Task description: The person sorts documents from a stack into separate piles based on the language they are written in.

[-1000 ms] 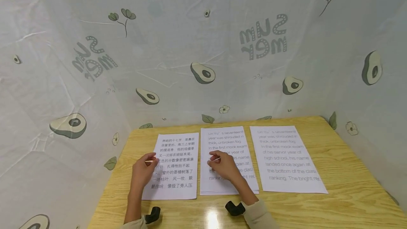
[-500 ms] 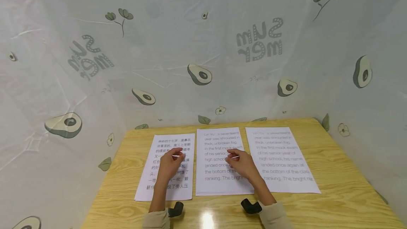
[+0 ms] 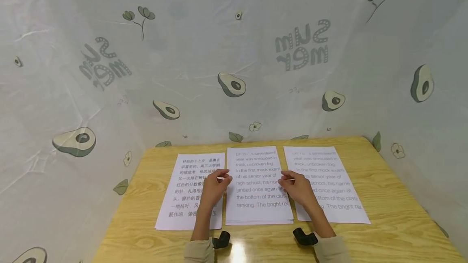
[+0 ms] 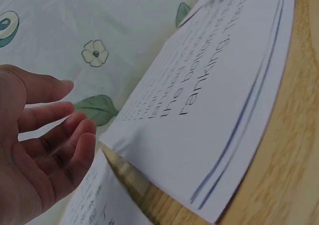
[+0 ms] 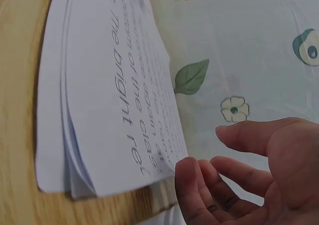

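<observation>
A stack of printed sheets with English text [image 3: 256, 214] lies in the middle of the table, its lower sheets peeking out at the near edge. My left hand [image 3: 213, 188] hovers by its left edge, over the right side of a stack with Chinese text [image 3: 193, 163]. My right hand [image 3: 297, 188] is by the middle stack's right edge, overlapping another English-text sheet [image 3: 340, 210]. In the left wrist view, the left thumb [image 4: 47, 88] stands apart from loosely bent fingers that hold nothing. The right wrist view likewise shows the right thumb [image 5: 249, 135] apart from bent fingers with nothing between.
Wood-grain table top [image 3: 395, 202] extends to the right of the papers and along the front. A pale cloth printed with avocados [image 3: 232, 84] hangs behind the table and along both sides. Black angled pieces [image 3: 305, 236] sit at both wrists.
Both hands have shifted right: the left from over the Chinese-text stack to the middle stack's left edge, the right from over the middle stack to its right edge. The papers stay put.
</observation>
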Action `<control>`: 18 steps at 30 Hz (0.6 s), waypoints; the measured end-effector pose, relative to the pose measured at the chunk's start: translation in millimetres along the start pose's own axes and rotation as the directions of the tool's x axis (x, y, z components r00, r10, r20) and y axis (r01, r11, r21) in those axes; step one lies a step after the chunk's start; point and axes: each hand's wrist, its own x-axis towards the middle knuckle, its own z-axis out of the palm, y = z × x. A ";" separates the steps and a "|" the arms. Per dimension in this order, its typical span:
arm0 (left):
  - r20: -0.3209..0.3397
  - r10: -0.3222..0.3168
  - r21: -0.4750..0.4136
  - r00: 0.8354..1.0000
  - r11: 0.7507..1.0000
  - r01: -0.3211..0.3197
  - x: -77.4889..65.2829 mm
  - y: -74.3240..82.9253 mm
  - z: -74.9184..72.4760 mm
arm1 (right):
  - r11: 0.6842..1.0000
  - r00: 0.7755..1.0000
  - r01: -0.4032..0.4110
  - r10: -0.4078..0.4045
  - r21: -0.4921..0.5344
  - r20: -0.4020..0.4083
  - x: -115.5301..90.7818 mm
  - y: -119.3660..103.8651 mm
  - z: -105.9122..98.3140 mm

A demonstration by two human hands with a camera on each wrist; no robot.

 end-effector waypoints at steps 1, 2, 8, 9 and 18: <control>0.008 0.001 -0.003 1.000 1.000 -0.001 -0.4 -0.4 1.3 | 1.000 1.000 0.005 -0.005 -0.014 -0.007 1.0 1.5 -1.5; 0.012 0.000 -0.002 1.000 1.000 0.000 -0.9 -1.2 2.3 | 1.000 1.000 0.008 -0.008 -0.026 -0.011 2.0 2.7 -2.8; 0.010 -0.023 0.024 1.000 0.999 0.022 0.6 -3.7 4.9 | 0.998 1.000 -0.005 0.005 -0.061 -0.005 3.5 6.1 -10.6; 0.010 -0.023 0.030 1.000 0.999 0.023 0.9 -4.3 4.7 | 0.998 1.000 -0.012 0.012 -0.061 -0.002 3.7 6.4 -11.3; 0.005 -0.035 0.103 0.999 0.994 0.034 0.5 -10.8 5.5 | 0.996 0.999 -0.016 0.019 -0.083 0.037 2.4 9.4 -10.3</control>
